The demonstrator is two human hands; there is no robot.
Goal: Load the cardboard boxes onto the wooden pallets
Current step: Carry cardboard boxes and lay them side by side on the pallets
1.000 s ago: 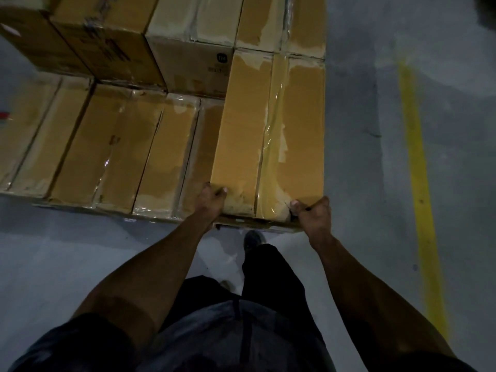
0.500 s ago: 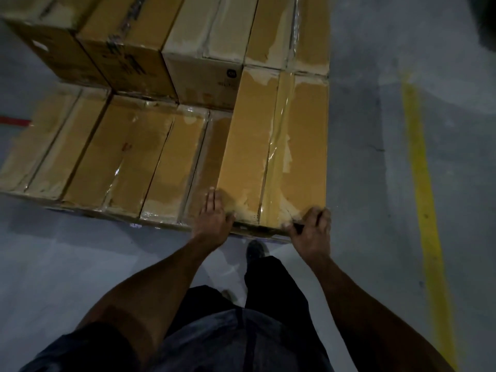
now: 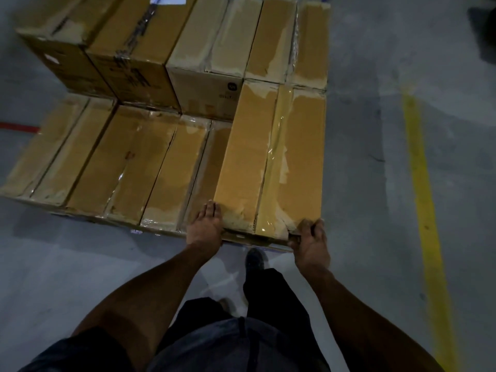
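Note:
A long taped cardboard box (image 3: 271, 162) lies at the right end of the front row of boxes, on top of the stack. My left hand (image 3: 205, 224) lies flat with straight fingers against its near left corner. My right hand (image 3: 311, 241) grips its near right corner, fingers curled over the torn edge. More boxes (image 3: 128, 162) lie side by side to the left, and a taller row (image 3: 150, 44) stands behind. The pallet (image 3: 257, 241) shows only as a dark strip under the near edge.
Grey concrete floor surrounds the stack. A yellow line (image 3: 422, 200) runs along the floor to the right. A red strip (image 3: 18, 127) shows at the left edge. My feet (image 3: 253, 260) stand just in front of the stack.
My left hand went from gripping the box's near corner to lying flat beside it. The right hand stays curled on the right corner. The view shifted slightly so the stack appears lower.

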